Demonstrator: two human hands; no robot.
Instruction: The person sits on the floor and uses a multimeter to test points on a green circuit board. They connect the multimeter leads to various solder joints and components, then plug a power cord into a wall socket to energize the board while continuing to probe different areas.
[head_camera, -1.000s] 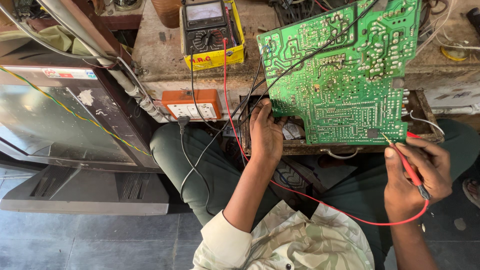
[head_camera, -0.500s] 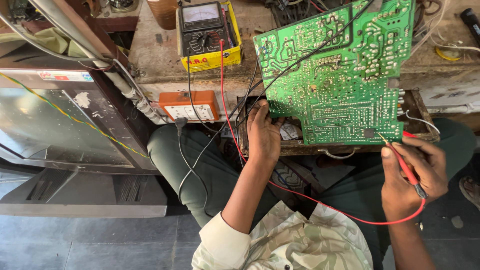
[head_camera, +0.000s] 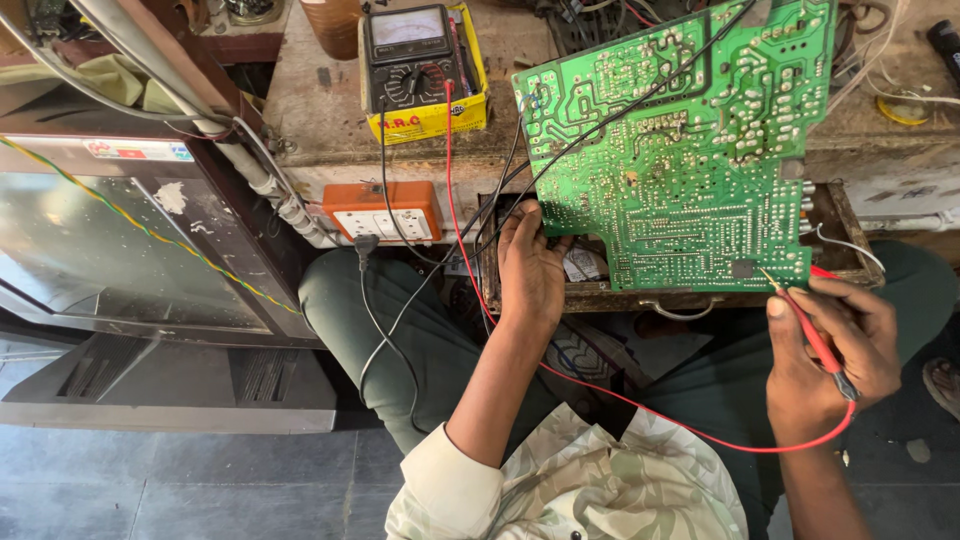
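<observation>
Propping a green circuit board (head_camera: 690, 150) upright at the bench edge, left hand (head_camera: 530, 270) closed on its lower-left corner; right hand (head_camera: 830, 350) pinching a red probe (head_camera: 812, 335), tip on the lower edge. Likely light, stiff, fragile — best held by bare edges, off the solder.

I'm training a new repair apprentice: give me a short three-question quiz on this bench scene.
1. True or false: the right hand holds a red probe against the green circuit board.
2. Where is the left hand?
A on the meter
B at the board's lower left edge
C on the orange socket box
3. What colour is the tray around the analog multimeter?

Key: 1 true; 2 B; 3 yellow.
</observation>
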